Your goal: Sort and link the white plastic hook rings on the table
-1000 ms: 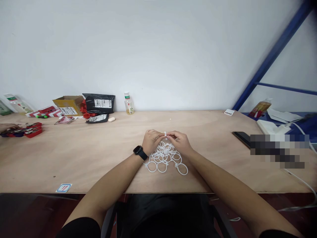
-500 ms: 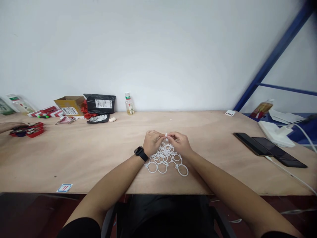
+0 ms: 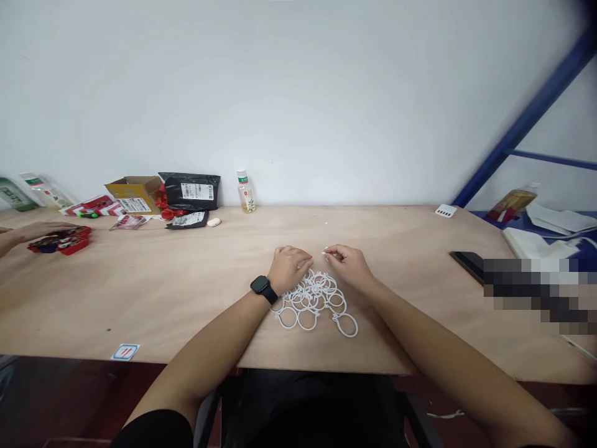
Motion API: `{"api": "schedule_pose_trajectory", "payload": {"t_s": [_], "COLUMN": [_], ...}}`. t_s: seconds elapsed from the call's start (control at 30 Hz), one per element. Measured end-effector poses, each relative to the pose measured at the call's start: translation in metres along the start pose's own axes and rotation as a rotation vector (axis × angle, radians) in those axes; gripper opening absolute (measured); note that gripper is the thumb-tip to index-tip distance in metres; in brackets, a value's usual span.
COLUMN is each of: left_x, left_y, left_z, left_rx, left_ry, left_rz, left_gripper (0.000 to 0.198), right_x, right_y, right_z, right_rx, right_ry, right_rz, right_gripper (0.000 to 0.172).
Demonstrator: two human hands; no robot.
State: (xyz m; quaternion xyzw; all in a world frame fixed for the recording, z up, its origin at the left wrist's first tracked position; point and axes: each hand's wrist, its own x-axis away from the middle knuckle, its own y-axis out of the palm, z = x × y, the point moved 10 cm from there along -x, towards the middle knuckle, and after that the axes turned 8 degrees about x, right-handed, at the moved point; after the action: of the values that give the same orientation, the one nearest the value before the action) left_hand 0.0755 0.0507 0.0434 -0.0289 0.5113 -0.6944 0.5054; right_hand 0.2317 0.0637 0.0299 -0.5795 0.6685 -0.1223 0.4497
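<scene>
Several white plastic rings [image 3: 308, 302] lie in an overlapping pile on the wooden table [image 3: 186, 298]. My left hand [image 3: 290, 267], with a black watch on the wrist, is at the pile's upper left, fingers pressed together; whether anything is between them is hidden. To the right, my right hand [image 3: 347, 262] pinches a small white piece [image 3: 325, 252] between thumb and fingertips, just above the pile. A gap separates the two hands.
At the back left stand a cardboard box [image 3: 135, 193], a black package [image 3: 193, 191] and a bottle [image 3: 246, 191]. Another person's hand [image 3: 40, 231] touches a red tray [image 3: 74, 241]. A white charger [image 3: 446, 211] and a dark phone [image 3: 467, 264] lie right.
My hands, which met at a small white piece, have come apart. My right hand has moved right with a white piece. The view has shifted slightly.
</scene>
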Motion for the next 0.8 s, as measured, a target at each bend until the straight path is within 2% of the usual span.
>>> {"api": "schedule_pose_trajectory", "payload": {"t_s": [0.13, 0.33, 0.43, 0.57, 0.63, 0.67, 0.73, 0.8], "left_x": [0.0, -0.002, -0.002, -0.001, 0.0, 0.0, 0.0, 0.0], "left_y": [0.005, 0.011, 0.011, 0.009, 0.009, 0.01, 0.012, 0.013], "left_z": [-0.008, -0.01, -0.013, -0.015, -0.014, -0.014, -0.012, -0.012], "left_rx": [-0.027, -0.024, -0.026, -0.023, -0.02, -0.018, -0.015, -0.016], "left_ry": [-0.044, -0.045, -0.057, -0.079, -0.084, -0.086, -0.086, -0.086], "left_rz": [-0.068, -0.118, -0.118, -0.112, -0.116, -0.121, -0.132, -0.137], "left_gripper": [0.025, 0.029, 0.029, 0.029, 0.028, 0.028, 0.028, 0.029], "right_x": [-0.005, -0.005, -0.015, -0.029, -0.028, -0.025, -0.017, -0.005], "right_y": [0.009, 0.019, 0.013, -0.02, -0.033, -0.034, -0.021, 0.001], "right_z": [0.019, 0.036, 0.052, 0.074, 0.067, 0.059, 0.04, 0.023], "right_rx": [0.341, 0.472, 0.543, 0.61, 0.545, 0.482, 0.309, 0.162], "right_ry": [-0.05, -0.194, -0.205, -0.021, 0.008, -0.001, -0.034, -0.045], "right_rz": [-0.255, -0.414, -0.377, -0.18, -0.103, -0.106, -0.221, -0.41], "right_gripper": [0.017, 0.019, 0.023, 0.025, 0.026, 0.026, 0.023, 0.021]}}
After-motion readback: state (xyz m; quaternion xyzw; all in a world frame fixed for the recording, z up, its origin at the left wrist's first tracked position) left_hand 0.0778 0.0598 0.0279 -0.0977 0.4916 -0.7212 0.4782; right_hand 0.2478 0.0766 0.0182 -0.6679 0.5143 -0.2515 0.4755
